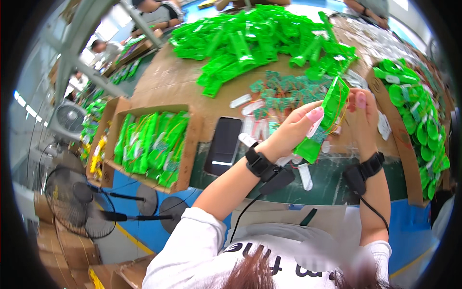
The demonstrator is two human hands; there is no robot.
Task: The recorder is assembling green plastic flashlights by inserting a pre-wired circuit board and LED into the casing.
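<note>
I hold a translucent green plastic casing with thin wires inside it, raised above the table. My left hand grips its lower left side, thumb pressed against it. My right hand holds its upper right side from behind. Both wrists wear black bands with cables. Under the hands lie several small green circuit boards and white plastic strips on brown cardboard.
A big heap of green casings fills the far table. A cardboard box at left holds finished green pieces; another box at right holds round-ended green parts. A black phone lies near the table edge. Fans stand at lower left. Other people work at the far side.
</note>
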